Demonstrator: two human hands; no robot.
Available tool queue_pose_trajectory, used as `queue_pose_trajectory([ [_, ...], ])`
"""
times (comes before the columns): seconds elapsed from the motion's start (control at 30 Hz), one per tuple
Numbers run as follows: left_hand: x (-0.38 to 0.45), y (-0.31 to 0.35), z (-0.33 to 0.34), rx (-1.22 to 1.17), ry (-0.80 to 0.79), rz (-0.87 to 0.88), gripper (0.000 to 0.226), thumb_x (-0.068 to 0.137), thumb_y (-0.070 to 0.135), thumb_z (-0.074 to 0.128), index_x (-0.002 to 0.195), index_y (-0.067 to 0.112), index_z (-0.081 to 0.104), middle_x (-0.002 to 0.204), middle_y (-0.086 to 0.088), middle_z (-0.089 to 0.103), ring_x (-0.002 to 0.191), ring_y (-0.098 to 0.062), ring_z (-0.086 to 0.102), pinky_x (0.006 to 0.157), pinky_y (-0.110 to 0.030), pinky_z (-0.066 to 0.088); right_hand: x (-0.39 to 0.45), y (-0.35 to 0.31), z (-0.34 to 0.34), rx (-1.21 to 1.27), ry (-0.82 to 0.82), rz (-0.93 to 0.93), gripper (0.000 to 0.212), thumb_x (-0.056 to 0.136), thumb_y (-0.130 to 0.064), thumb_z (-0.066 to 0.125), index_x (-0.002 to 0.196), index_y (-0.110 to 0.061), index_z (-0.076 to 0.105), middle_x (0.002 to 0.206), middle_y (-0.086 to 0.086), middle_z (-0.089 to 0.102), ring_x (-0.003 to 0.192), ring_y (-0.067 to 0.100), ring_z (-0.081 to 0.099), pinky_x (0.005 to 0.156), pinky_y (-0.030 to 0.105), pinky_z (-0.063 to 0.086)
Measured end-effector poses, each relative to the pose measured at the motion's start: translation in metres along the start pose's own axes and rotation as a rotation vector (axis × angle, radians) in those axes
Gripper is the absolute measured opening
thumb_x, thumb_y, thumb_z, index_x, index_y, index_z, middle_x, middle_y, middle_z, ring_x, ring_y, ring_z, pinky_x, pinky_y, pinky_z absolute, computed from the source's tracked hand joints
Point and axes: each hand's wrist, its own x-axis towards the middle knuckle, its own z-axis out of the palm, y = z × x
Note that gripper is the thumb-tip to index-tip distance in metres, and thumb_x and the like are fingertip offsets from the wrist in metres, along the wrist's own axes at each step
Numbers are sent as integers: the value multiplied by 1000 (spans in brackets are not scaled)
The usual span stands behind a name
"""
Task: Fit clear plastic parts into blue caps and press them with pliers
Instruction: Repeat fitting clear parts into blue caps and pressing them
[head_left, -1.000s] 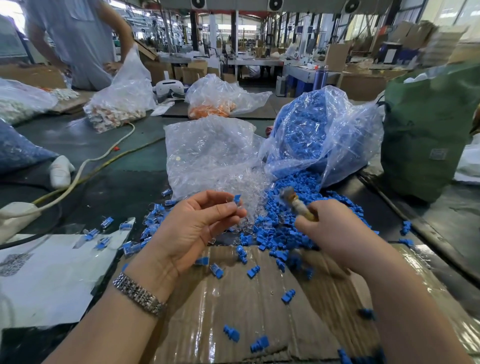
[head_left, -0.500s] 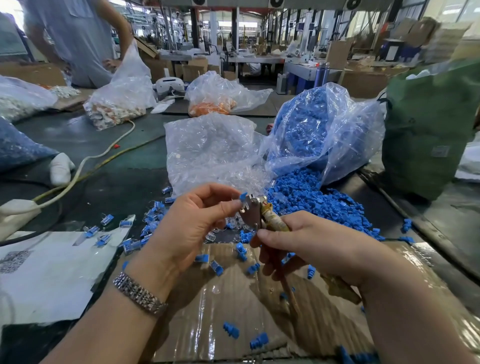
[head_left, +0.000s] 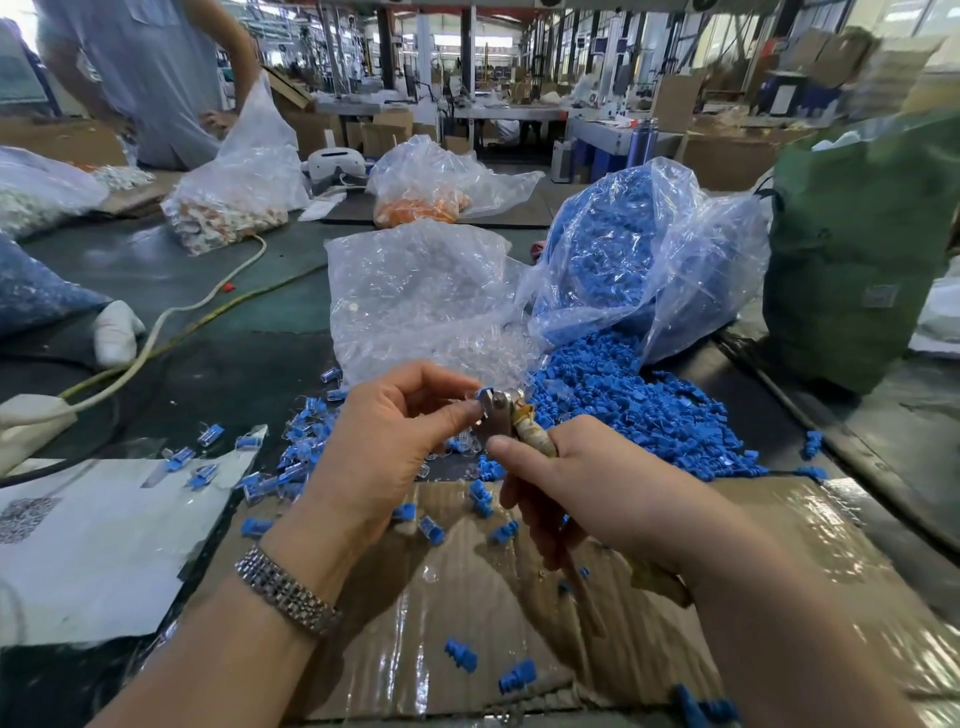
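While pinching blue cap (head_left: 485, 391) at plier tips between left hand (head_left: 387, 452) thumb and forefinger, gripping pliers (head_left: 501, 421) handles in curled right hand (head_left: 587, 499). Just behind: clear-parts bag (head_left: 415, 296), spilled blue cap pile (head_left: 634, 410). Below: cardboard (head_left: 467, 613) with stray caps.

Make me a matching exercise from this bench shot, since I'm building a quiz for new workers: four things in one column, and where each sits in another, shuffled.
Things:
1. pliers
2. wristwatch
3. bag of blue caps
4. green sack

Places:
A. on the left wrist
B. at the far right of the bench
C. handles in the right hand, head at the left hand's fingertips
D. lying open, spilling a pile onto the bench

Pairs: 1-C, 2-A, 3-D, 4-B
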Motion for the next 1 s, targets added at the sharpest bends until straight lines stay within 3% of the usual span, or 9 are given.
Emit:
queue_pose_trajectory([
  [0.1,1,0,0,-5,-24,-7,14,83,12,76,95,16,74,91,-1,77,78,-5,69,62,-14,50,0,4,-3,55,-22,12,61,98,-55,53,93,3,71,67,14,69,59,29,70,71,47,62],
  [0.27,4,2,-12,65,78,17,23,84,11,77,100,28,73,92,4,74,79,-6,67,64,-16,51,-4,9,-23,139,-52,-2,72,80,-71,53,96,-4,73,77,12,72,71,31,74,65,37,61],
  [0.37,8,3,-27,543,267,32,16,87,14,71,90,29,71,86,8,67,76,-9,63,61,-19,45,0,19,-36,14,172,-7,63,81,-71,57,89,-10,71,72,5,70,68,25,72,74,44,61],
  [0.47,7,7,-41,1149,339,-19,6,86,22,66,87,26,70,90,4,56,89,-21,58,74,-35,44,5,27,-42,-300,399,31,51,90,-63,59,72,-15,55,63,-1,59,56,18,55,57,34,43],
  [0.53,6,7,-44,1404,320,-73,9,88,24,64,91,28,71,96,0,50,101,-27,50,85,-44,38,8,30,-41,-544,491,99,48,92,-62,57,72,-19,49,68,-3,56,59,15,51,51,32,31],
  [0.63,5,9,-31,1238,200,56,11,88,23,65,90,33,70,100,4,51,106,-23,45,88,-41,34,15,37,-36,-718,503,184,45,92,-62,56,75,-22,44,87,1,55,72,19,53,55,33,32],
  [0.7,2,5,-15,1076,-11,151,16,90,22,65,94,37,70,99,10,52,106,-15,45,91,-36,37,20,40,-34,-746,482,219,44,92,-64,55,82,-22,45,95,3,53,81,23,54,63,35,38],
  [0.8,-1,-7,1,1124,-246,246,21,97,29,61,112,42,69,109,20,53,109,-6,42,100,-31,34,24,42,-30,-772,460,244,46,92,-65,55,94,-19,50,102,5,52,88,26,54,71,37,42],
  [1.0,0,-18,5,1146,-281,255,12,94,38,65,105,38,69,94,24,53,94,-1,44,99,-32,36,25,38,-21,-798,440,246,50,90,-65,58,109,-18,54,113,8,53,103,30,57,81,41,45],
])
